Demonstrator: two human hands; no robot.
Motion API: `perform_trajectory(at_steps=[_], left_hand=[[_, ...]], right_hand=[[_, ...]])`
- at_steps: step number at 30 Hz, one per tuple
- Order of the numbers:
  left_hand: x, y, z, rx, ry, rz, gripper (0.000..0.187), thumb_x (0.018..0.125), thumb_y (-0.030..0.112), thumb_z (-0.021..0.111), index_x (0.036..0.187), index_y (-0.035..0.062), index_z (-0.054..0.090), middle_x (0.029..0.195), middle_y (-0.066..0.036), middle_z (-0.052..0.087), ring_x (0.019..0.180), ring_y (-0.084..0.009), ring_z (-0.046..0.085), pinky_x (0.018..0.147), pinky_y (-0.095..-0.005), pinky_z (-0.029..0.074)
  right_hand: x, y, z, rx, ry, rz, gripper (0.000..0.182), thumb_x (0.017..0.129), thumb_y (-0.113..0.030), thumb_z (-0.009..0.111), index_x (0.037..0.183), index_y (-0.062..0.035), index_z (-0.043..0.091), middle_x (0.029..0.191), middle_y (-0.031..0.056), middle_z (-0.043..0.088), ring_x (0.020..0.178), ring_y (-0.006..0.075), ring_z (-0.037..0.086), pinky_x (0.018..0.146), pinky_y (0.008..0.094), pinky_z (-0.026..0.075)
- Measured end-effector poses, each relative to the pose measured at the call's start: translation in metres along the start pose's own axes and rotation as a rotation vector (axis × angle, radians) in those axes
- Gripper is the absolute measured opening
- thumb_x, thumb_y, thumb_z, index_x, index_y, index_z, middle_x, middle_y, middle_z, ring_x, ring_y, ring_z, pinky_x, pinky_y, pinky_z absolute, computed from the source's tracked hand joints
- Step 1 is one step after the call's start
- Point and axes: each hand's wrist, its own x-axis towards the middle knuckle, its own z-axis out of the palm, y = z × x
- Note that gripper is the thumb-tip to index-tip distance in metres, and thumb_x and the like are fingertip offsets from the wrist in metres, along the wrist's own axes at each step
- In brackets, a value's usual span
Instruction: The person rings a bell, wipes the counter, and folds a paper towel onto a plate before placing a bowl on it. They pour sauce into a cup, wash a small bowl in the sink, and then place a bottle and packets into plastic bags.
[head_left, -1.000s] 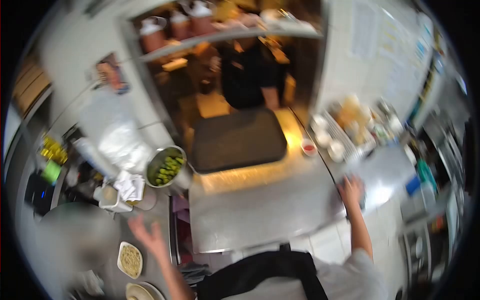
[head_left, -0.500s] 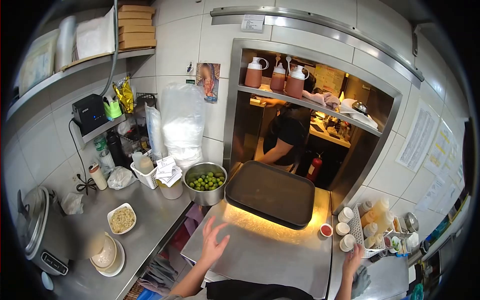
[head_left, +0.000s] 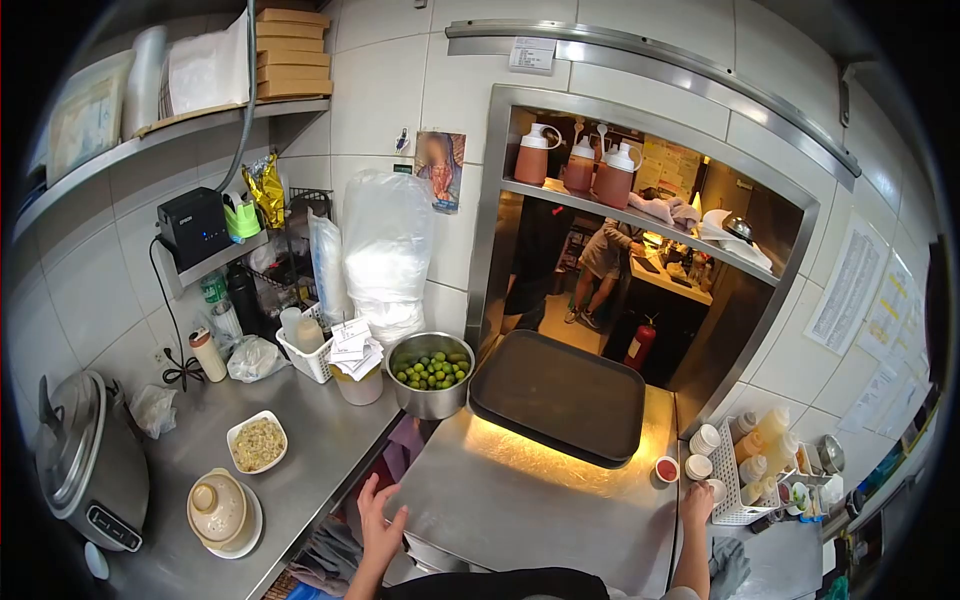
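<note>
The right fingers (head_left: 695, 494) partly hide a white cup (head_left: 716, 490) — grip unclear.

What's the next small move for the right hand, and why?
Probably a light pinch by the right hand on the nearest white cup: its fingertips are right beside it, though contact is hard to confirm. The left hand is spread, holding nothing, and farther off.

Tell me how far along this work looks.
Looks done: the pot is lidded on its plate. In hand: the right hand is at the white cups; the left hand is open, holding nothing. Possibly left: pot and food bowl both stand off the tray.
</note>
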Motion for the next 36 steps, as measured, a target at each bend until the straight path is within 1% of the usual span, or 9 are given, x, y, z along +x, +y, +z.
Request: perform_trajectory(at_steps=[6, 9, 11, 15, 18, 26, 33, 35, 36], left_hand=[[0.014, 0.012, 0.0, -0.028, -0.014, 0.024, 0.038, 0.068, 0.007, 0.064, 0.105, 0.0098, 0.058, 0.132, -0.018, 0.035, 0.122, -0.0337, 0.031, 0.099, -0.0402, 0.028], [0.012, 0.015, 0.009, -0.035, -0.058, 0.053, 0.038, 0.068, 0.007, 0.064, 0.105, 0.0096, 0.058, 0.132, -0.018, 0.034, 0.122, -0.0333, 0.031, 0.099, -0.0399, 0.028], [0.011, 0.019, 0.013, -0.051, -0.073, 0.048, 0.038, 0.068, 0.006, 0.064, 0.105, 0.0095, 0.058, 0.132, -0.018, 0.034, 0.122, -0.0332, 0.031, 0.099, -0.0402, 0.028], [0.007, 0.017, 0.014, -0.068, -0.096, 0.04, 0.037, 0.068, 0.007, 0.064, 0.105, 0.0095, 0.058, 0.132, -0.018, 0.034, 0.122, -0.0333, 0.031, 0.099, -0.0401, 0.027], [0.006, 0.018, 0.009, -0.054, -0.09, 0.037, 0.038, 0.068, 0.007, 0.064, 0.105, 0.0095, 0.058, 0.132, -0.018, 0.034, 0.122, -0.0334, 0.031, 0.099, -0.0401, 0.027], [0.003, 0.018, 0.001, -0.031, -0.056, 0.023, 0.036, 0.069, 0.009, 0.062, 0.105, 0.0101, 0.058, 0.133, -0.016, 0.035, 0.123, -0.0319, 0.032, 0.099, -0.0403, 0.029], [0.002, 0.019, 0.0, -0.043, -0.07, 0.04, 0.036, 0.069, 0.009, 0.061, 0.105, 0.0092, 0.058, 0.133, -0.016, 0.035, 0.123, -0.0311, 0.032, 0.098, -0.0395, 0.028], [-0.001, 0.02, 0.001, -0.035, -0.119, 0.043, 0.036, 0.069, 0.008, 0.061, 0.105, 0.0089, 0.058, 0.133, -0.016, 0.035, 0.123, -0.0309, 0.031, 0.099, -0.0392, 0.028], [-0.002, 0.021, 0.003, -0.045, -0.123, 0.036, 0.037, 0.069, 0.008, 0.062, 0.106, 0.0082, 0.057, 0.132, -0.017, 0.035, 0.123, -0.0323, 0.031, 0.099, -0.0398, 0.027]], right_hand=[[-0.003, -0.004, -0.003, -0.077, 0.016, -0.043, 0.013, 0.067, -0.007, 0.059, 0.078, 0.0003, 0.062, 0.095, 0.0115, 0.057, 0.094, 0.0307, 0.049, 0.08, 0.039, 0.042], [-0.005, -0.005, -0.006, -0.068, -0.061, -0.028, 0.021, 0.065, -0.008, 0.059, 0.084, -0.0004, 0.059, 0.105, 0.014, 0.054, 0.096, 0.0324, 0.049, 0.082, 0.0424, 0.042], [-0.007, -0.006, -0.007, 0.046, 0.015, -0.012, 0.03, 0.066, -0.008, 0.058, 0.094, -0.0001, 0.055, 0.114, 0.0176, 0.049, 0.101, 0.0337, 0.048, 0.085, 0.0456, 0.04], [-0.006, -0.002, -0.005, 0.108, 0.029, 0.095, 0.034, 0.067, -0.007, 0.056, 0.1, 0.0009, 0.052, 0.119, 0.0205, 0.045, 0.105, 0.035, 0.047, 0.088, 0.0466, 0.038], [-0.007, 0.004, -0.001, -0.109, 0.158, 0.059, 0.04, 0.066, -0.001, 0.054, 0.105, 0.0023, 0.05, 0.119, 0.0197, 0.045, 0.103, 0.036, 0.048, 0.09, 0.0433, 0.036], [-0.006, 0.018, -0.011, -0.12, 0.099, 0.095, 0.012, 0.067, -0.004, 0.055, 0.073, 0.0028, 0.062, 0.102, 0.0144, 0.054, 0.099, 0.032, 0.047, 0.084, 0.0408, 0.04], [-0.001, 0.037, 0.004, -0.142, 0.183, 0.046, 0.01, 0.064, -0.002, 0.057, 0.073, 0.0018, 0.061, 0.092, 0.0146, 0.055, 0.091, 0.0327, 0.049, 0.079, 0.0425, 0.04], [0.001, 0.049, 0.012, -0.001, 0.202, 0.096, 0.008, 0.064, -0.003, 0.059, 0.07, 0.0002, 0.056, 0.084, 0.0157, 0.054, 0.084, 0.0337, 0.05, 0.075, 0.0436, 0.04], [0.005, 0.06, 0.025, 0.046, 0.325, -0.02, 0.011, 0.065, -0.006, 0.06, 0.07, -0.0014, 0.051, 0.078, 0.0166, 0.053, 0.08, 0.0345, 0.05, 0.072, 0.0444, 0.04]])
